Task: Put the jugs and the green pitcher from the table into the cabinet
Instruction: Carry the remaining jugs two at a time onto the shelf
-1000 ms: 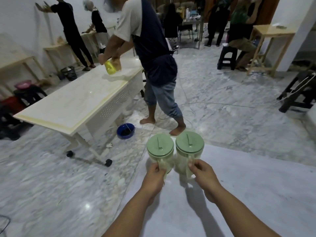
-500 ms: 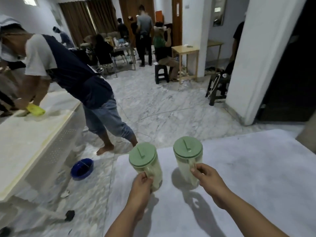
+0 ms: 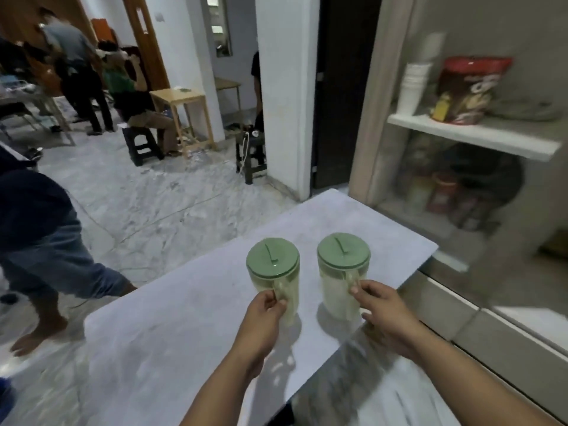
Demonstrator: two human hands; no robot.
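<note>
Two pale green jugs with round green lids are held upright, a little above the grey table. My left hand grips the handle of the left jug. My right hand grips the handle of the right jug. The open cabinet stands to the right, with a white shelf at about head height and a lower compartment behind the table's far right corner. No green pitcher apart from these two jugs is in view.
On the cabinet shelf stand stacked white cups and a red snack bag; blurred jars sit below. A barefoot person in blue shorts stands at the left. A white pillar and black stool lie ahead.
My view has swung to the right with both jugs in hand, bringing the open cabinet into sight. The long white table and the person at it have slid off to the left.
</note>
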